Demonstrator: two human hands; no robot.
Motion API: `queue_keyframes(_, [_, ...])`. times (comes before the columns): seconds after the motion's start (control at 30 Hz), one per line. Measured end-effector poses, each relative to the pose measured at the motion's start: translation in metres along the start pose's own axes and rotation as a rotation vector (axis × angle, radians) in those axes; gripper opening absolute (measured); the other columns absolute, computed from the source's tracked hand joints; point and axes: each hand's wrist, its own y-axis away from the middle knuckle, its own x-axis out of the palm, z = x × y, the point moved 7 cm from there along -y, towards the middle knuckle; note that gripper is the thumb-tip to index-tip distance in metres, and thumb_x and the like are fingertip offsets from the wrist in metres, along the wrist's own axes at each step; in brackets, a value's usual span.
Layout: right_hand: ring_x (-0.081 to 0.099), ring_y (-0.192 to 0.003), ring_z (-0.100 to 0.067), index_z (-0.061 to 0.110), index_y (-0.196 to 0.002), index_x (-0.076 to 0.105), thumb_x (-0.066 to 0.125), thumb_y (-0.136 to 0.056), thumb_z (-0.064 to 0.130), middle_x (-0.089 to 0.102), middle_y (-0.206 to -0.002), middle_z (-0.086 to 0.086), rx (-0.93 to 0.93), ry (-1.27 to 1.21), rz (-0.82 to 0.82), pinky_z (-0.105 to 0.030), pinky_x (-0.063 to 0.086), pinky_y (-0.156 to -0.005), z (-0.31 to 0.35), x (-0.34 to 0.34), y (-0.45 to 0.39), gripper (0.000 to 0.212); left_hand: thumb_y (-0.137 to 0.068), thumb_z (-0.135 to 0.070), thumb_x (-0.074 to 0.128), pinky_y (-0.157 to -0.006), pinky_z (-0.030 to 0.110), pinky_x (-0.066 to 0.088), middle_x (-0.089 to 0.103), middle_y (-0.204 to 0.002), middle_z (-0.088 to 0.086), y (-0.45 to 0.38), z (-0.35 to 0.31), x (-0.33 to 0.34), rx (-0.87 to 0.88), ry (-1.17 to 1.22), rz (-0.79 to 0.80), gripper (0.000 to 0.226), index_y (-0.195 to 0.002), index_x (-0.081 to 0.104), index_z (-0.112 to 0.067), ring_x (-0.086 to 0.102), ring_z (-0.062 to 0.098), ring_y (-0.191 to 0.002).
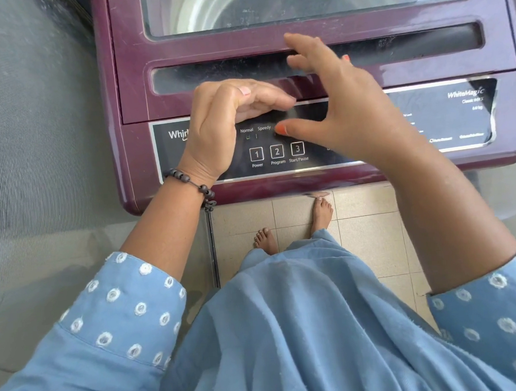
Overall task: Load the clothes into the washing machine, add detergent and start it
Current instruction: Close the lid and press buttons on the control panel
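While lidded, maroon washing machine looks dusty

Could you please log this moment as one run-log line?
washer lid: closed | left hand: open over control panel | right hand: open, fingers at lid handle recess | Start/Pause button: untouched

The left hand covers the brand name's end on the control panel. To its right, the blurred right hand hides the panel's middle (small print beyond is unreadable). The top edge crops the lid window.
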Motion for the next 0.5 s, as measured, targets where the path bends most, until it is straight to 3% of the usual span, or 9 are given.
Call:
queue_keyframes(0.1, [0.028, -0.146, -0.021, 0.023, -0.152, 0.024, 0.08, -0.076, 0.038, 0.047, -0.147, -0.004, 0.048, -0.034, 0.007, -0.046, 0.019, -0.12, -0.008, -0.008, 0.005, 0.095, -0.087, -0.011, 0.025, -0.087, 0.028, 0.053, 0.076, -0.096, 0.014, -0.003, -0.001, 0.003, -0.02, 0.011, 0.033, 0.051, -0.095, 0.075, -0.011, 0.071, 0.023, -0.1])
queue_keyframes(0.27, [0.011, -0.151, -0.021, 0.027, -0.153, 0.021, 0.078, -0.073, 0.048, 0.044, -0.15, -0.002, 0.068, 0.052, 0.018, -0.057, -0.005, -0.118, -0.013, -0.006, 0.009, 0.101, -0.087, -0.009, 0.025, -0.087, 0.029, 0.054, 0.074, -0.095, 0.018, -0.014, -0.007, 0.019, -0.016, 0.004, 0.136, 0.051, -0.1, 0.074, -0.004, 0.072, 0.024, -0.097])
queue_keyframes(0.5, [0.004, -0.152, -0.024, 0.028, -0.154, 0.015, 0.079, -0.069, 0.053, 0.031, -0.157, 0.006, 0.072, 0.126, 0.02, -0.062, -0.008, -0.116, -0.012, 0.002, 0.011, 0.109, -0.086, -0.009, 0.026, -0.09, 0.034, 0.054, 0.075, -0.095, 0.017, -0.017, 0.001, 0.021, -0.035, 0.005, 0.164, 0.051, -0.097, 0.076, -0.007, 0.072, 0.027, -0.099])
